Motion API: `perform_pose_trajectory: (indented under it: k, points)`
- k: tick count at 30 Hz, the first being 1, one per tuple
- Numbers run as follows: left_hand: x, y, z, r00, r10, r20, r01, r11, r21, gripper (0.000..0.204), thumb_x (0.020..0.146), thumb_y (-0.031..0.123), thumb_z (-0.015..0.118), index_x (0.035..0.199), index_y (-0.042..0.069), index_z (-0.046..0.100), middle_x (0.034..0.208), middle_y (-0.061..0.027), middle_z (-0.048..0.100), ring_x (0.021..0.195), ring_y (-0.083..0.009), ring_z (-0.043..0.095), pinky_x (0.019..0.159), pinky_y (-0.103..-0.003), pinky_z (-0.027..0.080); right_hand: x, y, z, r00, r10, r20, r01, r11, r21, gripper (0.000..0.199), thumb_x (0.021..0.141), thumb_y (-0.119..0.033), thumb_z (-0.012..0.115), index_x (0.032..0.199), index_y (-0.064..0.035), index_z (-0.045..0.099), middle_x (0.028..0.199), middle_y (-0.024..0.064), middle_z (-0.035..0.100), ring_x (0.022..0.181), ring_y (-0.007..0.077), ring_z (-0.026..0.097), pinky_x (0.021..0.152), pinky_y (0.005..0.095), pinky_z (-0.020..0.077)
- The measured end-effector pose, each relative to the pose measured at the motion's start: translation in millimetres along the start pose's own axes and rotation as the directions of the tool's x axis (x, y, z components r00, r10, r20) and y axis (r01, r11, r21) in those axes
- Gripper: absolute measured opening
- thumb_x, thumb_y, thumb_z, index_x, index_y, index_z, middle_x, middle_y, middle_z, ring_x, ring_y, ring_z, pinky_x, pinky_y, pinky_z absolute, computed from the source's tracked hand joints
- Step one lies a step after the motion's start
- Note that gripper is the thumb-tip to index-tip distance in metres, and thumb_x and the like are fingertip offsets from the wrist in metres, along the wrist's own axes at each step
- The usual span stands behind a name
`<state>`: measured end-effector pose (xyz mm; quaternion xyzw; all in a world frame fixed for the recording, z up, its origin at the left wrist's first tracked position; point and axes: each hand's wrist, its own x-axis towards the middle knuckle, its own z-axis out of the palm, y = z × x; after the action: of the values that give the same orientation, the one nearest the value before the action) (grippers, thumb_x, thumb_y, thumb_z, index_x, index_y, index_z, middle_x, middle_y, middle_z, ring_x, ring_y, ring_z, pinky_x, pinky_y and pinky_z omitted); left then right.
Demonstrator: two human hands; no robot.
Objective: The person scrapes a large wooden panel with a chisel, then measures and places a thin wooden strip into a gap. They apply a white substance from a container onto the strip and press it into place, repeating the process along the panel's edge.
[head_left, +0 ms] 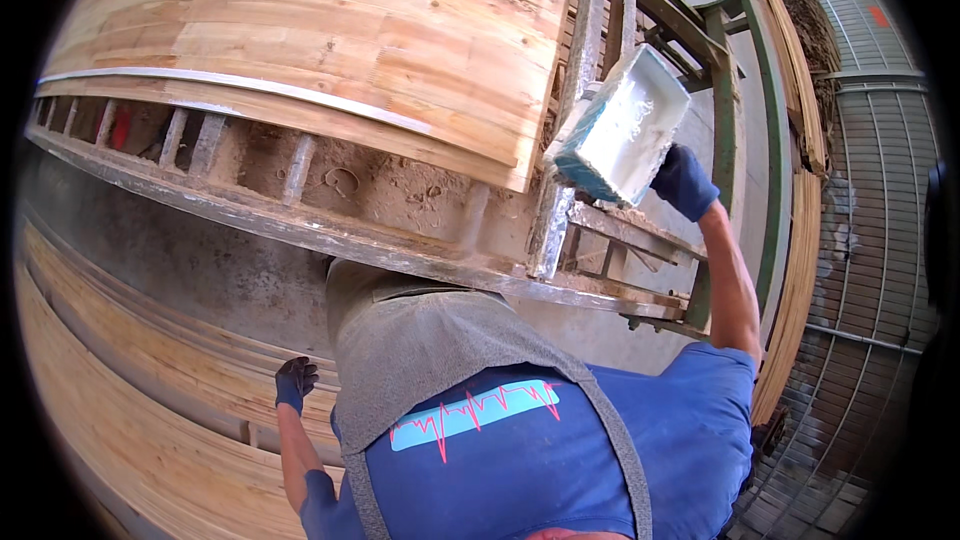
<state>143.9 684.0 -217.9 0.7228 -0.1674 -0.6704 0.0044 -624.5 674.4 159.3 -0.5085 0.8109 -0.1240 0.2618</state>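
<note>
**Honestly, grab that tub by its stiff wall**

Right up close you've got a blue shirt [480, 465] and a grey apron [430, 335] that looks woven and a bit fuzzy. The left hand [297, 381], in a dark glove, is out by the smooth, pale boards [130, 370], fingers loosely curled, nothing in it that I can see.

Past the scuffed, crusty rail [290, 217], the right hand [685, 183] (dark glove too) has hold of the right edge of an open tub [590, 135]. It's tipped over the frame's corner; can't tell if anything props it up, and the fingertips are hidden.

My guess: fairly light, boxy and stiff enough not to fold, though any wet white stuff would make the inside slick. I'd pinch the outer wall near the rim, maybe steady the opposite side. Blue outside, streaky white inside.

Beyond that, a wide wooden panel [330, 20] of joined strips, flat and knotty in spots, then hard wire mesh [880, 200] way off right.
</note>
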Motion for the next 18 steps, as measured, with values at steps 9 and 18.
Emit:
perform_pose_trajectory:
  k: [9,18]
  points:
    - [-13,-25,28,0.989,0.136,-0.056,-0.142,0.981,-0.129,0.031,0.101,0.032,0.05,0.122,0.011,0.062,0.097,-0.0072,0.072,0.071,-0.0181,0.066,0.059,-0.032,0.049,62,10,64,0.97,-0.242,-0.014,0.237,0.96,-0.152,0.027,0.082,-0.024,0.069,0.088,0.0018,0.068,0.077,0.027,0.064,0.072,0.0382,0.068,0.066,0.043,0.0529]
    - [-19,-21,34,0.987,0.13,-0.092,-0.142,0.979,-0.146,0.027,0.1,0.026,0.05,0.117,0.011,0.064,0.094,-0.0081,0.072,0.069,-0.018,0.067,0.055,-0.031,0.049,123,-20,107,0.919,-0.386,0.078,0.391,0.877,-0.278,0.027,0.084,-0.027,0.065,0.088,-0.0002,0.067,0.083,0.0273,0.065,0.08,0.0467,0.064,0.071,0.0489,0.0539]
